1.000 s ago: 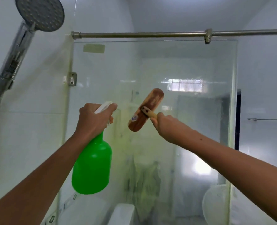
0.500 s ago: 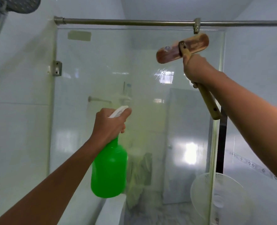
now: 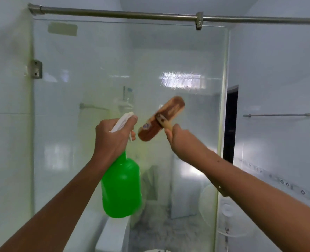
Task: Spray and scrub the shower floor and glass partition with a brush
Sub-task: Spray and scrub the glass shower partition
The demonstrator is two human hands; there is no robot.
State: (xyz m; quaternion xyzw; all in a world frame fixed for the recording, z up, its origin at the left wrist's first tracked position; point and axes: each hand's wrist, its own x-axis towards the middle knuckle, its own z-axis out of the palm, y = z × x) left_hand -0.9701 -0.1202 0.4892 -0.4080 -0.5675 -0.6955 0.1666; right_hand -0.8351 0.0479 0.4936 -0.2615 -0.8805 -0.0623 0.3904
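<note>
The brush (image 3: 161, 118) has come down: half a second ago its wooden head was up near the top rail at the right of the glass partition (image 3: 89, 73), and now it sits at mid-height near the middle of the pane, tilted with its upper end to the right, much where it was a second ago. That reads as one full stroke up and back, so the scrubbing of the glass looks to be under way, working in long vertical passes. The right hand (image 3: 177, 137) has its grip closed round the brush's pale handle just behind the head; the rest of the handle runs back under the forearm, and its far end shows below the arm near the glass edge. Whether the bristles actually press on the pane cannot be told from this view, as only the wooden back faces the camera. The left hand (image 3: 112, 137) has barely moved in that time: its grip is wrapped round the white trigger head of the green spray bottle (image 3: 121, 186), thumb on top, nozzle pointing at the glass just left of the brush head. Bottle and brush are close but apart. A streaky, wet-looking patch shows higher on the glass, right of centre. My judgement is that the partition is partly done and that the shower floor, not in view here, remains to be dealt with.
</note>
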